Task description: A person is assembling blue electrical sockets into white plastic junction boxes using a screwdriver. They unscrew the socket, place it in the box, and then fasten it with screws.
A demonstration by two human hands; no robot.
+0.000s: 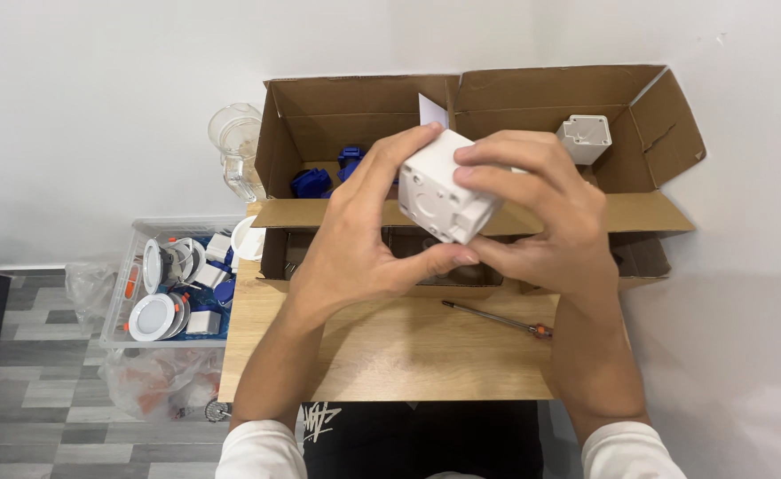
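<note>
Overhead, from the head camera, we see both of our hands raised above the wooden desk point(390, 355), closed together on a white plastic junction box point(444, 191) that sits near the middle of the picture. Our left hand point(368, 239) grips it from eight o'clock, with the thumb pressed under its lower edge and the fingers curled over its top corner. Our right hand point(541, 222) clamps it from three o'clock, fingers laid across the upper face and thumb tucked below. We can make out a round knockout on the face turned toward us. Behind the box, at twelve o'clock, stands an open cardboard carton point(479, 115) with its flaps spread; blue plastic parts point(324, 177) lie in its left compartment, and a second white junction box point(584, 137) rests in its right compartment at about one o'clock. At five o'clock from the hands a slim screwdriver point(495, 318) lies flat on the desk, well apart from the fingers. At nine o'clock, off the desk's edge, a clear bin point(173, 284) holds round white light fittings, and a clear glass jug point(238, 146) stands just beside the carton at ten o'clock. Crumpled plastic bags point(160, 381) lie on the grey floor at seven o'clock.
</note>
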